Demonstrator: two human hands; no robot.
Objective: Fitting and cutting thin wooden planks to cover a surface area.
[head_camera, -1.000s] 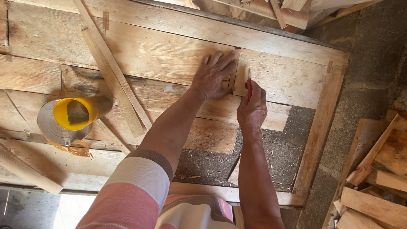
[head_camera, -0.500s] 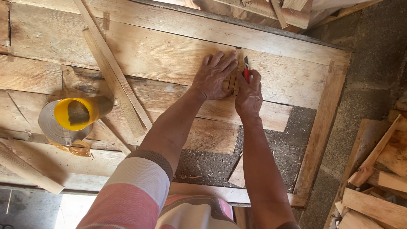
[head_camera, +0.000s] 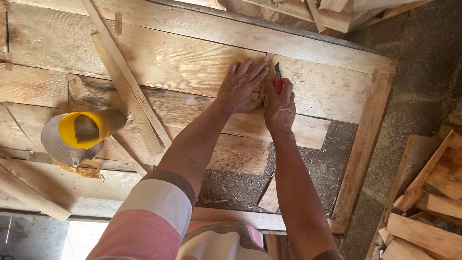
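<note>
Left hand [head_camera: 242,86] spread flat, pinning small wood strip [head_camera: 266,83] on plank [head_camera: 183,62] as guide. At three o'clock, right hand [head_camera: 280,107] closed around red-handled tool [head_camera: 277,84], tip against strip.

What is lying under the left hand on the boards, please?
The left hand presses flat on a narrow wood strip against the wooden panel. Only the strip's edge shows; the rest is covered by the palm.
</note>
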